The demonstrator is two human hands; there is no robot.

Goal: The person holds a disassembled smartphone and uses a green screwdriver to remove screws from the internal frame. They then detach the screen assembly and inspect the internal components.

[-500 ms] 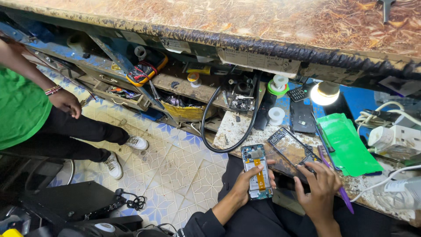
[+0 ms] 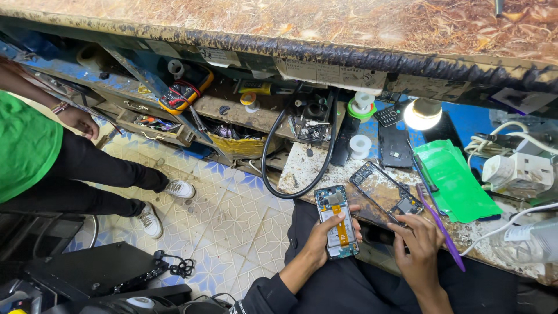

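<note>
Fingers of my left hand (image 2: pixel 323 241) curl round an opened phone (image 2: pixel 336 221), its back off so the boards and an orange ribbon cable show; the grip is closed on its lower half, thumb lying across the face, and I hold it over my lap, just off the near edge of the table (image 2: pixel 302 168). My right hand (image 2: pixel 419 243) rests at that same edge with the fingers bent down onto the lower corner of a black phone back frame (image 2: pixel 386 192) that lies tilted on the stained top. That grip is loosely curled, fingertips touching the frame; whether it pinches anything small I cannot tell. Just right of this hand a purple pry tool (image 2: pixel 440 223) lies slanted along the table, close beside my knuckles. Beyond it sits a green plastic sheet (image 2: pixel 454 174), and further back a lit lamp (image 2: pixel 422 113) glows near a dark phone (image 2: pixel 395 143) lying flat. A white roll of tape (image 2: pixel 360 143) stands to the left of that phone, and a black cable (image 2: pixel 269 148) loops down off the table's left end. On the shelf behind lies a yellow multimeter (image 2: pixel 185 90). Well apart on the left, another person in a green shirt (image 2: pixel 26 145) stands on the tiled floor (image 2: pixel 226 215).
</note>
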